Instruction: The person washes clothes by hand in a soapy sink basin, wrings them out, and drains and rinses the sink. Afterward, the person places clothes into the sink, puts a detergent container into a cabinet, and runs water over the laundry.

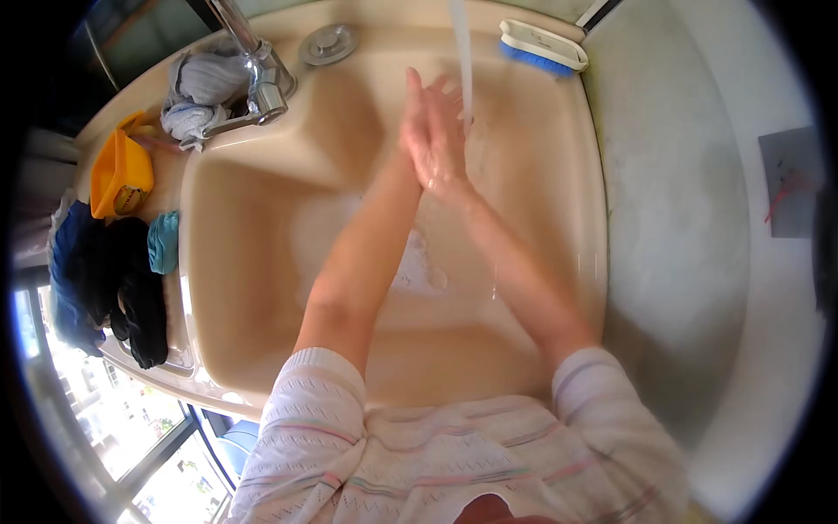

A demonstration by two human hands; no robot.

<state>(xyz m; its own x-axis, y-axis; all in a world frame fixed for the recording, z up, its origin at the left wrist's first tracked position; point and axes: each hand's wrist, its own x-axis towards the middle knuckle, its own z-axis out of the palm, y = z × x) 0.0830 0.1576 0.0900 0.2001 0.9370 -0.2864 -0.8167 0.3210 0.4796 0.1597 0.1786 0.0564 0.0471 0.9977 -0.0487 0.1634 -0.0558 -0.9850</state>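
Note:
Over the far part of the beige sink (236,349), my left hand (414,118) and my right hand (445,157) press together, palm to palm. Their fingers stretch out away from me, somewhat blurred. Neither hand appears to hold anything. A stream of water (463,52) falls right beside my right hand's fingers. Wet gleams show near my right wrist. Below my forearms, some whitish suds or water (417,266) lie on the sink floor.
A chrome tap (266,83) stands at the back left, with grey cloths (209,79) beside it. On the left ledge are a yellow container (122,170), dark clothes (131,279) and a teal cloth (163,243). A white brush with blue bristles (543,45) rests on the back right rim.

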